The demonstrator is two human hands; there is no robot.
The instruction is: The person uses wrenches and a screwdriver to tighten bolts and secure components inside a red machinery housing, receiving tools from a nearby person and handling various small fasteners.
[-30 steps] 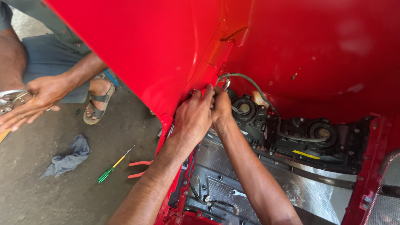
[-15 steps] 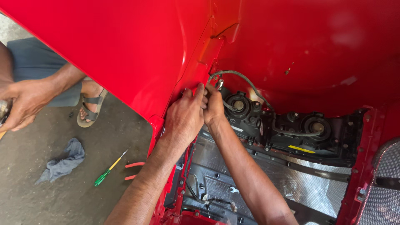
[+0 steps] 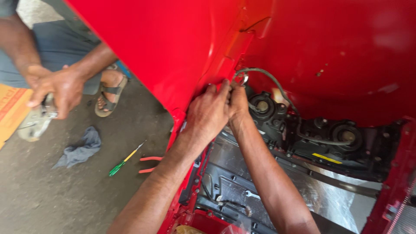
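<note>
Left hand (image 3: 210, 113) and right hand (image 3: 237, 102) pressed together at red panel (image 3: 173, 52) edge, fingers clamped on grey cable (image 3: 277, 89) end; headlamp housing (image 3: 303, 130) crowding 4 o'clock; screwdriver (image 3: 125, 159), rag (image 3: 80, 147) on floor (image 3: 65, 195), 8 o'clock.

An orange-brown piece of flat cardboard packaging (image 3: 12, 112) is lying on the ground at the far left edge of the view, cut off by the frame, with red printing running across its face. It is sitting just beside a co-worker's hand (image 3: 58, 89), which is gripping a grey metal part (image 3: 37, 121) that is overlapping the cardboard's lower corner. A small yellow label (image 3: 327, 158), a narrow slanted strip, is showing on the black housing (image 3: 346, 147) deep inside the red body panel (image 3: 173, 47), to the right of the person's two forearms. No signs or screens are showing anywhere in view.
</note>
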